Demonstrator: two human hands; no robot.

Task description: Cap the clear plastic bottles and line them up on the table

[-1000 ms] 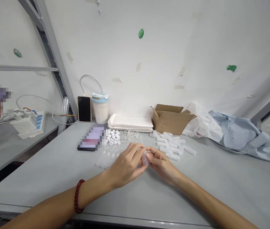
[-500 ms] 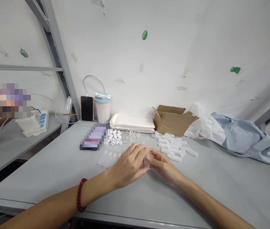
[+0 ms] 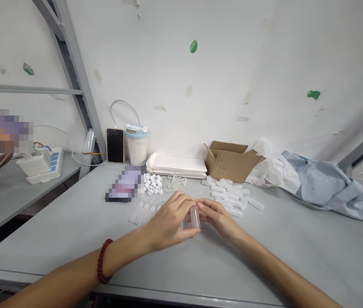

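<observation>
Over the grey table (image 3: pixel 284 248), curled fingers (image 3: pixel 184 204) hold a translucent tube (image 3: pixel 196 218).

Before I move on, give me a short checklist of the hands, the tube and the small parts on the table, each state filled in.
1. Translucent tube held: ok, in the left hand, with right hand fingertips at its upper end.
2. Upper end capped: cannot tell, the hands cover it.
3. White caps grouped: ok, heaped beyond the left hand.
4. White cords lying separately: not ok, tangled beside the caps.
5. Loose tubes apart from the corded tubes: ok, different sides of the hands.
</observation>
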